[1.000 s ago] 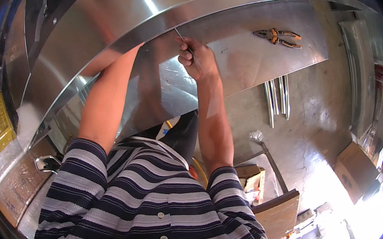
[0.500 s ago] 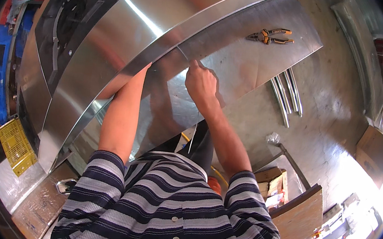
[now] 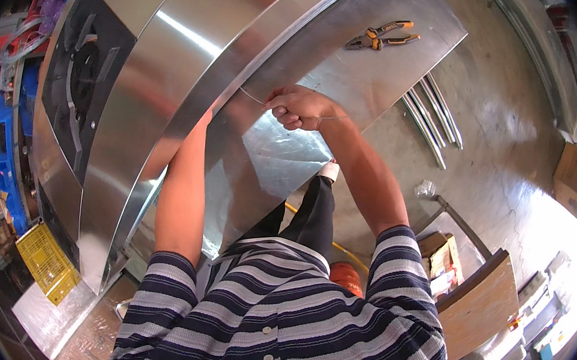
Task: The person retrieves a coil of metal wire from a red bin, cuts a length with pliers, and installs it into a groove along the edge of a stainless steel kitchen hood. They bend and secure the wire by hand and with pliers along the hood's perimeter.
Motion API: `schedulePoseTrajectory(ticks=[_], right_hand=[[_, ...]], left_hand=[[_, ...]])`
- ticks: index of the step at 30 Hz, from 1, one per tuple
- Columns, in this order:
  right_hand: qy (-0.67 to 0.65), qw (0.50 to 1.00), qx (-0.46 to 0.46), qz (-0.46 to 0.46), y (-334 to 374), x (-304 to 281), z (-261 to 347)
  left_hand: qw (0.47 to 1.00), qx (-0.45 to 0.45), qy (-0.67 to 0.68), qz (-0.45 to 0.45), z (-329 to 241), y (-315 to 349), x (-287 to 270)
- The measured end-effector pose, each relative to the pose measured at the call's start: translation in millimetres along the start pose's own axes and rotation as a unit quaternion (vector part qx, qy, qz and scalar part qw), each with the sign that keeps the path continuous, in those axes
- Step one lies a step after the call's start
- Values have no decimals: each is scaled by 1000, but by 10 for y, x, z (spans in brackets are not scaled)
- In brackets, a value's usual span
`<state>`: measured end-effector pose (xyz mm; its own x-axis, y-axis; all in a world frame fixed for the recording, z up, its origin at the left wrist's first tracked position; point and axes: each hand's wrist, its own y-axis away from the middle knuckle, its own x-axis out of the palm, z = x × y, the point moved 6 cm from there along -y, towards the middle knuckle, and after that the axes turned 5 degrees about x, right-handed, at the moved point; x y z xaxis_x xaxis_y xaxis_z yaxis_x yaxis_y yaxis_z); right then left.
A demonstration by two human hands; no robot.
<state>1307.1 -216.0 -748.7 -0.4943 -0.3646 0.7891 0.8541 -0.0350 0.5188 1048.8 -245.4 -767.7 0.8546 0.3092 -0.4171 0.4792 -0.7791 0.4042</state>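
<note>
Fine dark print on yellow sheet (image 3: 47,264), too small to read, small pale marking on orange-and-black pliers (image 3: 372,38), partial lettering on orange-red rounded object (image 3: 344,276).

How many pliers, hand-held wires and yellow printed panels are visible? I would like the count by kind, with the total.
Orange-and-black combination pliers: 1
Thin wire in the right hand: 1
Yellow printed panel: 1
Total: 3

Thin pale wire (image 3: 253,97) — slightly bowed, pinched in the right hand (image 3: 301,108), more of it showing past the grip | brushed-metal housing (image 3: 181,63) — shiny, broad-faced, its lip at the wire's far end
</note>
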Motion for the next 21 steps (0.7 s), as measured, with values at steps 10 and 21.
schedulePoseTrajectory(ticks=[10,21], right_hand=[[445,856,-186,-186,-392,443,-356],[834,498,-195,-135,-108,716,109]], left_hand=[[999,-38,-25,8,-14,127,23],[998,-65,-17,5,-537,417,166]])
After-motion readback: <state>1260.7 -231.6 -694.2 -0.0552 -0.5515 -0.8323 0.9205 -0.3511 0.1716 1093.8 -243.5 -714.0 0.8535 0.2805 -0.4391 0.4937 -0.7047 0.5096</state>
